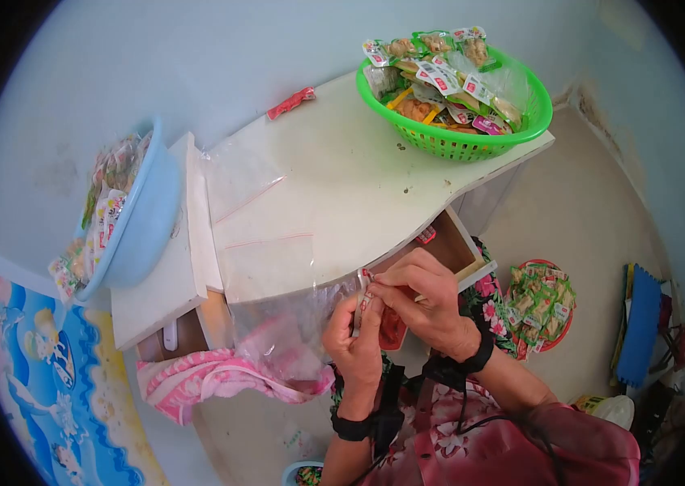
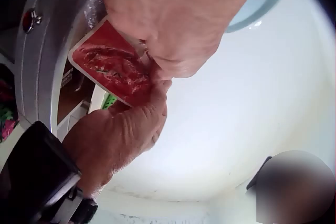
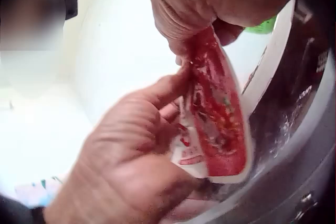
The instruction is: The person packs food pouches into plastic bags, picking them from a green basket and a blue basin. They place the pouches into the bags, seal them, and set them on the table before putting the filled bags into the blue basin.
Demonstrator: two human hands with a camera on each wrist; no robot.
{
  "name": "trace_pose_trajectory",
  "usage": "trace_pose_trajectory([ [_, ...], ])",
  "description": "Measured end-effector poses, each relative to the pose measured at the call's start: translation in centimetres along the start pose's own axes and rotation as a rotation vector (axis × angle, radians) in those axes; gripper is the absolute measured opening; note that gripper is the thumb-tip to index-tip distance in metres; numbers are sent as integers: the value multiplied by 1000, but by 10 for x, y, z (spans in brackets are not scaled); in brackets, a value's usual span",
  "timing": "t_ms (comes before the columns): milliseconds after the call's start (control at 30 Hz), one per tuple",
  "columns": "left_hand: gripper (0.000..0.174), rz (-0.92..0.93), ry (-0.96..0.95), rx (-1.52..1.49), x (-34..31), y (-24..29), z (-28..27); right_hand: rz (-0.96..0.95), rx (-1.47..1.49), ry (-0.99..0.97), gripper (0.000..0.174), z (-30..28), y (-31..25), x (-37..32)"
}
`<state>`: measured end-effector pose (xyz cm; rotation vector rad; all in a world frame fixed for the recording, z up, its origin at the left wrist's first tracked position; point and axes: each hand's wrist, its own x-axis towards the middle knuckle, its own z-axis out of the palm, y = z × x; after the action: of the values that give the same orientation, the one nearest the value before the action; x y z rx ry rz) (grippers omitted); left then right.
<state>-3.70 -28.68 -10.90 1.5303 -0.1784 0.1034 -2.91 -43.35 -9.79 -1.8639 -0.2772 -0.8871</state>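
The left hand (image 1: 356,336) and the right hand (image 1: 427,300) both pinch one red snack packet (image 1: 392,328) at the near edge of the table (image 1: 342,186), beside a clear bag (image 1: 285,324).

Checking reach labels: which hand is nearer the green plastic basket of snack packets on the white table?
Right. The right hand sits below the green plastic basket; the left hand is farther down and left. Both pinch a red plastic sachet.

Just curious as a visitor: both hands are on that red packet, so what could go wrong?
The red packet is only pinched between the left hand and right hand; it might slip and miss the clear bag. The green basket is heaped above its rim; packets could tumble off.
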Motion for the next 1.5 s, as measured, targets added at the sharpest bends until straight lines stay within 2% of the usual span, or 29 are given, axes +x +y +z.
trace_pose_trajectory([
  [100,19,-59,50,-188,-5,-10,-1,510,499,-37,20,2,-4,-2],
  [133,19,-67,65,-269,-3,-11,1,568,582,-55,23,1,-3,-2],
  [200,18,-36,68,-243,-2,-6,2,689,751,-104,30,-3,-1,-3],
  [333,20,-17,52,-253,-2,-8,-1,690,749,-295,31,-11,-2,-7],
  [400,18,-71,-77,-252,1,-4,-8,726,744,-354,30,-19,6,-9],
  [533,18,-239,-294,-217,10,11,-26,617,630,-460,30,-29,11,-10],
  [600,16,-269,-321,-162,13,14,-33,573,593,-474,33,-27,14,-13],
  [700,13,-280,-296,-224,13,15,-36,177,228,-408,32,-21,3,-10],
  [800,10,-240,-189,-215,7,21,-32,-94,-22,-361,31,-16,-8,-2],
  [900,8,-221,-97,-200,-4,18,-24,-117,-8,-380,30,-18,-5,1],
  [933,7,-205,-81,-212,-3,16,-21,-28,97,-396,25,-19,1,0],
  [1033,9,-328,-129,-354,1,8,-21,337,435,-389,21,-21,9,-9],
  [1167,15,-276,-408,-90,10,10,-40,585,643,-332,21,-26,-2,-12],
  [1233,19,-293,-527,-46,9,16,-45,634,727,-394,20,-30,-2,-10],
  [1333,22,-303,-523,-140,5,23,-39,715,761,-485,20,-37,1,-10],
  [1433,23,-274,-597,71,-6,29,-34,763,760,-583,20,-36,3,-4],
  [1467,19,-242,-559,68,-12,27,-29,773,758,-613,21,-35,2,-3],
  [1500,18,-226,-543,123,-14,29,-30,693,720,-605,20,-34,3,-4],
])
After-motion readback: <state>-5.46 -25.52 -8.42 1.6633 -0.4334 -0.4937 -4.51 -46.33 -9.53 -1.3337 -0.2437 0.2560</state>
